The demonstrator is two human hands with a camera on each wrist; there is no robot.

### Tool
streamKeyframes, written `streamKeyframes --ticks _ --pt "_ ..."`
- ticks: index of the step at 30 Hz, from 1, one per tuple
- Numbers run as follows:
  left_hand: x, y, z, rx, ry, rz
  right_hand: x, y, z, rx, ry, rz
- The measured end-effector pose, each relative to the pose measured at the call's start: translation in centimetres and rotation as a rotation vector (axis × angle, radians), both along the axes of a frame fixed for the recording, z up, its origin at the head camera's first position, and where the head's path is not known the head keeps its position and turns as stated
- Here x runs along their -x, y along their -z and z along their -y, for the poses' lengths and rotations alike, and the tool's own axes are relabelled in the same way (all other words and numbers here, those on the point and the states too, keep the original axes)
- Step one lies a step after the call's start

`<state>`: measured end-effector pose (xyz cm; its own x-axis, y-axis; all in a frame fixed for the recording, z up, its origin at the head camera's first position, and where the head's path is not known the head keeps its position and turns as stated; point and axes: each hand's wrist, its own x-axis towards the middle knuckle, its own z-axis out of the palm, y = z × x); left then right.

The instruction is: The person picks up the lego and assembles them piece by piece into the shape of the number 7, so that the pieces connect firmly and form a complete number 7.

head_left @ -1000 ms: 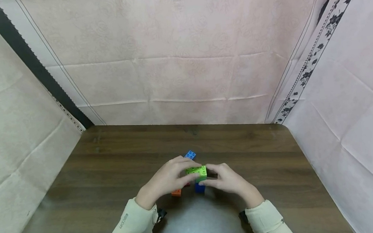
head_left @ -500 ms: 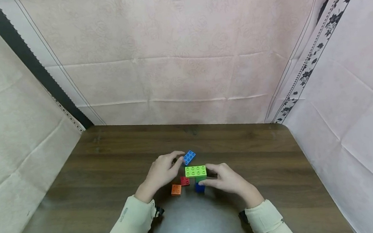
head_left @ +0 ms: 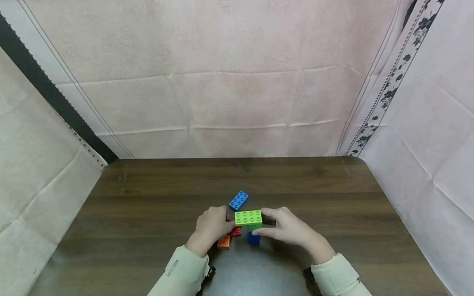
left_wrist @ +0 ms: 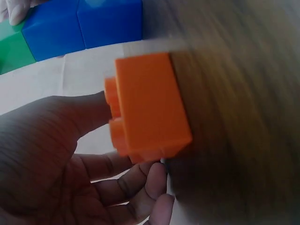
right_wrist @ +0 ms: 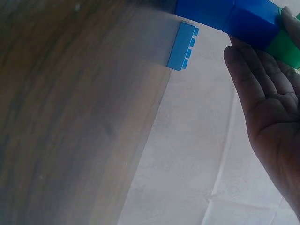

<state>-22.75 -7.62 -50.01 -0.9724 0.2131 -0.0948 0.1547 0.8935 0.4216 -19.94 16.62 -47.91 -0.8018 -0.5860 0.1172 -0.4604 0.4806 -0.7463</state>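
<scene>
A stack of toy building bricks stands upright, with a lime brick [head_left: 248,217] across its top. Below are a green brick [right_wrist: 284,48] and two dark blue bricks [left_wrist: 55,29]. My right hand [head_left: 287,230] grips the stack from the right, thumb in front and fingers behind. On its other side my left hand [head_left: 213,225] is low, its thumb over part of a red brick [head_left: 236,232]. Whether it holds that brick is hidden. An orange brick [left_wrist: 151,101] blocks the left wrist view of the fingertips; the fingers [left_wrist: 110,166] behind it are curled.
A light blue brick [head_left: 238,200] lies on the dark wooden table [head_left: 172,183], beyond the stack. Pale cloth [head_left: 221,73] hangs behind the table and on both sides.
My left hand left the top of the stack, passed beside the light blue brick, then came back toward me to the red brick. The right hand keeps its grip on the stack.
</scene>
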Motion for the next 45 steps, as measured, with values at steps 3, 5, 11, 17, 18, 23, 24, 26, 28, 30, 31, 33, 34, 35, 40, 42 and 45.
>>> streamKeyframes --ticks 3,5,11,17,18,23,24,26,28,30,31,33,34,35,40,42,45 --pt "0.0 -0.1 -0.1 0.01 0.003 -0.002 0.0 0.0 0.0 0.001 -0.005 0.004" --pt "0.0 -0.1 -0.1 0.007 0.017 -0.019 0.0 0.0 0.0 0.002 -0.002 0.005" --pt "0.3 -0.3 0.3 -0.033 0.049 -0.086 0.0 0.0 0.0 0.004 0.002 0.011" --pt "0.1 -0.5 0.3 0.03 0.041 -0.045 0.1 0.2 -0.1 0.001 0.001 0.006" --pt "0.1 -0.5 0.3 0.045 0.041 -0.036 0.1 0.2 -0.1 0.001 0.002 0.006" --pt "0.1 -0.5 0.4 0.084 0.057 -0.057 0.0 0.1 0.0 -0.001 0.006 0.014" --pt "0.1 -0.5 0.5 0.081 0.058 -0.063 0.0 0.1 0.0 0.0 0.007 0.015" --pt "0.1 -0.7 0.7 0.06 0.056 -0.066 0.0 0.1 0.0 0.002 0.006 0.014" --pt "0.0 -0.9 1.0 0.011 0.054 -0.055 0.0 0.1 0.0 0.003 0.005 0.014" --pt "-0.1 -1.3 1.3 -0.052 0.06 -0.041 0.0 0.1 0.0 0.002 0.002 0.011" --pt "-0.2 -1.5 1.5 -0.091 0.07 -0.038 0.0 0.1 0.0 0.002 0.001 0.011" --pt "-0.3 -1.8 1.9 -0.175 0.113 -0.038 0.0 0.1 0.0 0.0 -0.001 0.009" --pt "-0.3 -1.9 2.1 -0.21 0.137 -0.042 0.0 0.1 0.0 -0.002 -0.002 0.007" --pt "-0.4 -2.0 2.4 -0.243 0.164 -0.051 0.0 0.1 0.0 -0.003 -0.003 0.003" --pt "-0.8 -2.5 3.6 -0.382 0.258 -0.077 0.1 0.1 -0.1 -0.007 -0.008 0.001" --pt "-1.1 -2.8 4.0 -0.434 0.282 -0.066 0.1 0.1 -0.1 -0.007 -0.01 0.002" --pt "-1.4 -3.3 4.3 -0.491 0.31 -0.041 0.1 0.1 -0.1 -0.007 -0.013 0.001"
